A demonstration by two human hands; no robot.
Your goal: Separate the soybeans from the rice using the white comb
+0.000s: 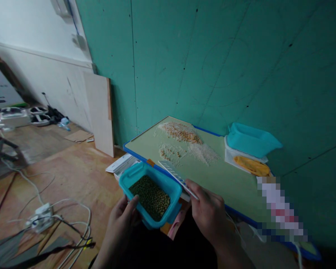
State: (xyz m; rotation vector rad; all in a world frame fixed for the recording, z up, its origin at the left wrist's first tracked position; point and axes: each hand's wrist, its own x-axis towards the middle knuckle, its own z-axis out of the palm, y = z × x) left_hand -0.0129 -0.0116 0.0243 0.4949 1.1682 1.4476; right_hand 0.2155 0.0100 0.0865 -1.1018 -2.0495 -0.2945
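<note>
My left hand (pixel 124 215) is closed on the near left side of a turquoise plastic container (pixel 176 185), thumb over its rim. Inside lie green beans (pixel 144 190) with yellowish beans (pixel 164 201) toward the right. In my right hand (pixel 208 209) is a thin white strip with dark diagonal stripes (pixel 173 172), pinched at its near end. Its far end reaches over the edge of the pale green board (pixel 212 183), just right of the container. On the board lies a heap of rice and yellow beans (pixel 182 132), with a smaller scattering (pixel 169 152) nearer me.
At the board's right stands another turquoise container (pixel 249 140) on a white base, with an orange cloth-like item (pixel 252 166) before it. A green wall (pixel 212 56) rises behind. Cables and a power strip (pixel 42 218) lie on the floor to the left, near a leaning panel (pixel 99 112).
</note>
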